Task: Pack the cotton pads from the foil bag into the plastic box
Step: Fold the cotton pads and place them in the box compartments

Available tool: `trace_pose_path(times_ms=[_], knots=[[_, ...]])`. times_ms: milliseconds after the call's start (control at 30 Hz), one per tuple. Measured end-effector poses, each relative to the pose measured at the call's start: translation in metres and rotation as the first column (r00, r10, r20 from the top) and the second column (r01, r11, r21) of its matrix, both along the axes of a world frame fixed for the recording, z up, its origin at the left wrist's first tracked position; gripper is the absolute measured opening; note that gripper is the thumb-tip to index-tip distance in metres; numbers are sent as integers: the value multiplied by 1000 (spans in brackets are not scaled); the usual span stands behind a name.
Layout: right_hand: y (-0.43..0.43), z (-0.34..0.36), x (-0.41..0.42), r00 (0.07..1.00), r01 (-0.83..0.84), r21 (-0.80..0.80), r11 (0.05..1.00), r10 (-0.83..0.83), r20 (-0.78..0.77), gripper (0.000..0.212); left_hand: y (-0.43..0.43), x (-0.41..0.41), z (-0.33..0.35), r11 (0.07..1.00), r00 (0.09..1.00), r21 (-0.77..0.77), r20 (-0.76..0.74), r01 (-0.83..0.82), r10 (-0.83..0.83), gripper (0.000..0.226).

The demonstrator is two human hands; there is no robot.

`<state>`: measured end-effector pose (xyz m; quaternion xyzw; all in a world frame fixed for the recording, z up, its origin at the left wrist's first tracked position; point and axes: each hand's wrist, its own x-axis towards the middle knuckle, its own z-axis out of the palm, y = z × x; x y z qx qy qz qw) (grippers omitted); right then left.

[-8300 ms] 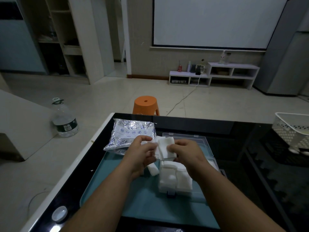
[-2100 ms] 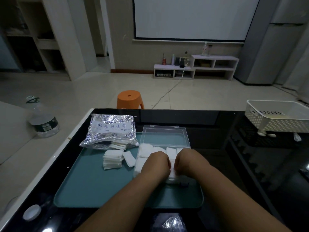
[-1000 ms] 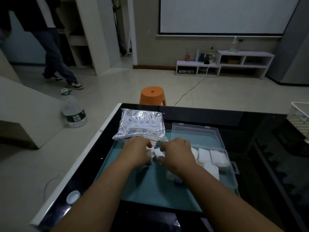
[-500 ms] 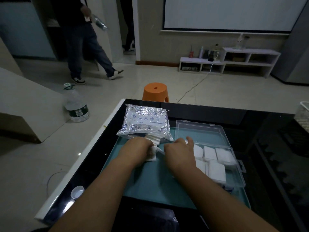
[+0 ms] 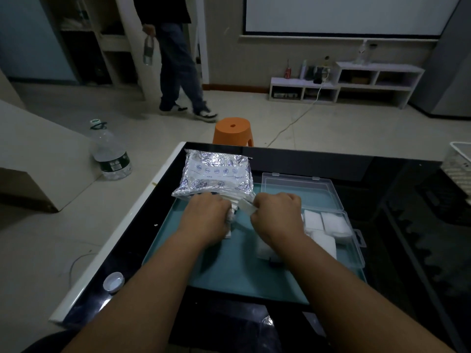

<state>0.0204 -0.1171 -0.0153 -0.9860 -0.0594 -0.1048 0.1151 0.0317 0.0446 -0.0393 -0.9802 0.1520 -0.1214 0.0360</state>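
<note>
The silver foil bag (image 5: 216, 177) lies at the far left of the teal tray (image 5: 229, 271), its open mouth toward me. My left hand (image 5: 206, 217) grips a stack of white cotton pads (image 5: 230, 215) just below the bag's mouth. My right hand (image 5: 276, 215) is curled and pinches a pad (image 5: 246, 207) beside that stack. To the right, the clear plastic box (image 5: 356, 250) sits open with its lid (image 5: 298, 187) laid back. Several white pads (image 5: 323, 222) lie inside it, partly hidden by my right forearm.
The tray rests on a black glass table (image 5: 318, 159). A white bottle cap (image 5: 113, 282) lies at the table's near left edge. A white basket (image 5: 458, 161) is at far right. On the floor stand an orange stool (image 5: 233, 131) and a water bottle (image 5: 109, 151). A person (image 5: 175, 59) walks behind.
My right hand's fingers have curled in onto a pad next to the stack. The left hand stays on the stack. The person in the background has walked right, toward the stool.
</note>
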Motion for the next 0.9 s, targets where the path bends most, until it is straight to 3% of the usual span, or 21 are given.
trace_pose_path(times_ms=[167, 367, 433, 533, 600, 667, 800, 900], knots=[[-8, 10, 3, 995, 66, 241, 968, -45, -89, 16, -6, -2, 10, 987, 998, -145, 2, -64, 65, 22], [-25, 17, 4, 980, 152, 572, 806, -46, -196, 3, -10, -4, 22, 887, 990, -446, 13, -119, 140, 18], [-31, 22, 2, 977, 174, 686, 706, -36, -211, 5, -14, -5, 27, 763, 980, -617, -83, -191, 178, 18], [-41, 30, -1, 967, 218, 816, 536, -6, -254, 4, -21, -1, 29, 470, 959, -836, -241, -284, 151, 13], [-48, 34, -2, 960, 238, 870, 431, 30, -278, 3, -27, 1, 30, 210, 931, -908, -361, -363, 49, 15], [-54, 36, -3, 955, 259, 902, 345, 46, -292, 8, -34, 2, 28, 33, 902, -904, -427, -426, -63, 10], [-58, 38, -6, 929, 305, 924, 233, 139, -342, 8, -50, 5, 28, -84, 869, -870, -469, -485, -156, 8], [-58, 36, -6, 911, 283, 908, 308, 209, -355, 8, -60, 2, 33, -107, 855, -858, -474, -503, -212, 13]])
